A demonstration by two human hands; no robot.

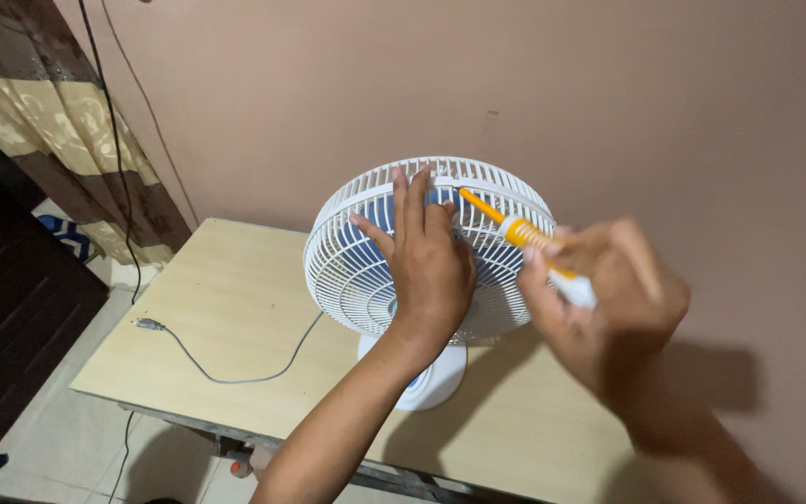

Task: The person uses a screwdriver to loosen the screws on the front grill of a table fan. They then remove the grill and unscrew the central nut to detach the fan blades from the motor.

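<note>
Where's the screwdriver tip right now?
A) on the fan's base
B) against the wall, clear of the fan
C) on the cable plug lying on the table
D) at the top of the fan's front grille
D: the right hand holds the orange-and-white screwdriver with its tip at the top rim of the fan grille, just beside the fingers of the left hand pressed on the grille.
</note>
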